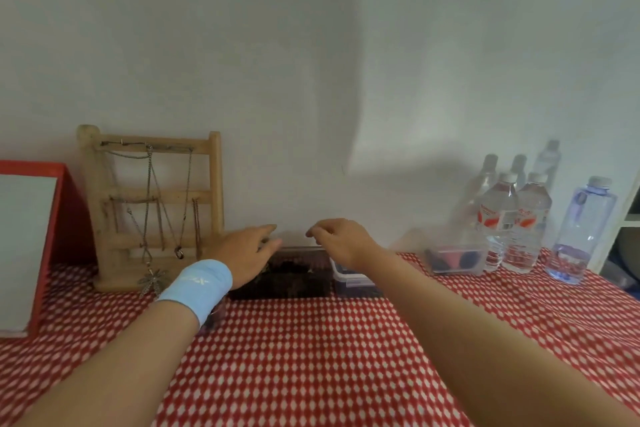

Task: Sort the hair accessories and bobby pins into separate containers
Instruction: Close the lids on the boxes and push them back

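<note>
Head view: a dark tray [291,282] lay lengthwise left-to-right on the counter [311,357]. The left hand [242,253] rested loose-fingered at its left end; the right hand [341,243] curled above, grip unclear.

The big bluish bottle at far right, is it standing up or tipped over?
Upright: the bluish bottle stands on the checked tablecloth with its cap on top.
</note>
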Available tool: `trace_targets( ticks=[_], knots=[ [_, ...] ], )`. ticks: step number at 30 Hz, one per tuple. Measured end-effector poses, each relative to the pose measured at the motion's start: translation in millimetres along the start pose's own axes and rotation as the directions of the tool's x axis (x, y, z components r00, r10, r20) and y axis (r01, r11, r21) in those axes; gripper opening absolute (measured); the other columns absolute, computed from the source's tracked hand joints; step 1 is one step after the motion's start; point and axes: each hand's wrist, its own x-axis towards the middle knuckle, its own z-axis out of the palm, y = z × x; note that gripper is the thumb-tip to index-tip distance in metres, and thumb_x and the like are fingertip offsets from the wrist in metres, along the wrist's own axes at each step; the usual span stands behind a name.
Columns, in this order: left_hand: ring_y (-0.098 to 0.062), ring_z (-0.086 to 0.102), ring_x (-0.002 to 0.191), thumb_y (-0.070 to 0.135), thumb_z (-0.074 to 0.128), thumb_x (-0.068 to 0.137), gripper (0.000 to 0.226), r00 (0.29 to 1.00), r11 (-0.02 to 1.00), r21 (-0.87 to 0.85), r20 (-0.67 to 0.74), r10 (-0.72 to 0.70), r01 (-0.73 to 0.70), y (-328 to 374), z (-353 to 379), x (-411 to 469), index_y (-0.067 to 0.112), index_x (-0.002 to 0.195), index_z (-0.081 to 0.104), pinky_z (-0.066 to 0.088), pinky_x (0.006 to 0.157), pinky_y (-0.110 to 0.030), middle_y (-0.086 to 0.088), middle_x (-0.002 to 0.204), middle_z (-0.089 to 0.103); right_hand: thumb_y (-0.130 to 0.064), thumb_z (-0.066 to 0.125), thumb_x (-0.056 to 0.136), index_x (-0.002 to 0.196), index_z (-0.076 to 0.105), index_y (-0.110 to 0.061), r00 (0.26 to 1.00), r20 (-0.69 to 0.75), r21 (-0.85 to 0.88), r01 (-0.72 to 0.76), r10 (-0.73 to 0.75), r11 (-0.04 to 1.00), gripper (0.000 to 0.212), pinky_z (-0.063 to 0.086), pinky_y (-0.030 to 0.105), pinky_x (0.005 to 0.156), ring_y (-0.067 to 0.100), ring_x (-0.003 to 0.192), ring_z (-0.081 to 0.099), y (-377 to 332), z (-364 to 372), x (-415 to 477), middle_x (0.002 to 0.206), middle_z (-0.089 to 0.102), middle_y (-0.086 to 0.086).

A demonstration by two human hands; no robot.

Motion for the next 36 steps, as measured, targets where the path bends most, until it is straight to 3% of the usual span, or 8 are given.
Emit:
trace_targets(
  ticks=[4, 12, 15, 18, 20, 23, 30, 36],
  knots=[
    [-0.016, 0.047, 0.127, 0.055, 0.036, 0.099, 0.047, 0.995, 0.997, 0.054, 0.089, 0.055, -0.06, 1, 8, -15, 0.034, 0.138, 0.052, 0.037, 0.106, -0.034, 0.005, 0.139, 0.054, -0.051, 0.047, 0.096, 0.122, 0.069, -0.035, 0.982, 0.144, -0.293, 0.159, -0.121, 0.943, 0.038, 0.045, 0.044, 0.097, 0.025, 0.113, 0.056, -5, 12, -11, 0.121, 0.063, 0.004],
    [-0.019, 0.04, 0.133, 0.034, 0.051, 0.1, 0.049, 0.956, 0.931, 0.313, 0.277, 0.101, -0.189, 4, 2, -7, 0.033, 0.148, 0.041, 0.034, 0.105, -0.032, 0.004, 0.146, 0.043, -0.044, 0.06, 0.095, 0.131, 0.064, -0.032, 0.974, 0.159, -0.383, 0.213, -0.163, 0.899, 0.038, 0.047, 0.043, 0.094, 0.023, 0.112, 0.052, -7, 22, -20, 0.117, 0.057, 0.0],
    [-0.02, 0.052, 0.121, 0.032, 0.062, 0.094, 0.05, 0.961, 0.934, 0.326, 0.272, 0.053, -0.144, 13, -1, -4, 0.032, 0.142, 0.049, 0.045, 0.098, -0.032, 0.002, 0.136, 0.05, -0.045, 0.062, 0.093, 0.134, 0.059, -0.033, 0.975, 0.167, -0.344, 0.197, -0.146, 0.918, 0.043, 0.046, 0.043, 0.096, 0.022, 0.112, 0.052, -6, 20, -24, 0.119, 0.056, 0.0],
    [-0.019, 0.057, 0.104, 0.051, 0.069, 0.078, 0.053, 0.971, 0.944, 0.321, 0.24, -0.002, -0.077, 28, -2, 3, 0.028, 0.125, 0.057, 0.051, 0.085, -0.034, 0.003, 0.119, 0.053, -0.044, 0.061, 0.088, 0.142, 0.048, -0.032, 0.983, 0.143, -0.311, 0.154, -0.114, 0.938, 0.057, 0.038, 0.045, 0.107, 0.022, 0.121, 0.049, 1, 9, -33, 0.133, 0.053, 0.0],
    [-0.019, 0.052, 0.108, 0.061, 0.069, 0.069, 0.062, 0.979, 0.934, 0.347, 0.202, 0.007, -0.079, 38, 4, 7, 0.032, 0.121, 0.052, 0.047, 0.085, -0.035, 0.004, 0.12, 0.05, -0.044, 0.062, 0.084, 0.146, 0.041, -0.033, 0.993, 0.115, -0.314, 0.07, -0.036, 0.947, 0.066, 0.032, 0.051, 0.112, 0.025, 0.133, 0.042, 12, -3, -39, 0.145, 0.045, 0.002],
    [-0.021, 0.046, 0.12, 0.053, 0.071, 0.07, 0.072, 0.981, 0.943, 0.304, 0.178, 0.082, -0.134, 48, 24, 10, 0.037, 0.134, 0.043, 0.046, 0.095, -0.039, 0.005, 0.134, 0.043, -0.042, 0.069, 0.083, 0.147, 0.035, -0.038, 0.97, 0.194, -0.296, -0.087, 0.149, 0.951, 0.072, 0.033, 0.056, 0.113, 0.028, 0.138, 0.036, 38, -23, -47, 0.15, 0.038, 0.003],
    [-0.021, 0.047, 0.124, 0.037, 0.07, 0.085, 0.067, 0.987, 0.942, 0.315, 0.141, 0.071, -0.113, 44, 35, 26, 0.035, 0.144, 0.038, 0.044, 0.099, -0.037, 0.005, 0.14, 0.047, -0.017, 0.074, 0.085, 0.135, 0.055, -0.036, 0.978, 0.118, -0.164, -0.15, 0.171, 0.975, 0.057, 0.042, 0.044, 0.108, 0.024, 0.125, 0.048, 60, -20, -39, 0.139, 0.047, -0.001],
    [-0.023, 0.047, 0.123, 0.031, 0.071, 0.084, 0.069, 0.992, 0.944, 0.31, 0.09, 0.088, -0.112, 38, 47, 36, 0.04, 0.143, 0.036, 0.043, 0.101, -0.038, 0.004, 0.14, 0.046, -0.008, 0.078, 0.082, 0.122, 0.061, -0.03, 0.992, 0.024, -0.213, -0.114, 0.122, 0.97, 0.049, 0.045, 0.034, 0.102, 0.02, 0.117, 0.051, 67, -11, -20, 0.13, 0.054, -0.001]
  ],
)
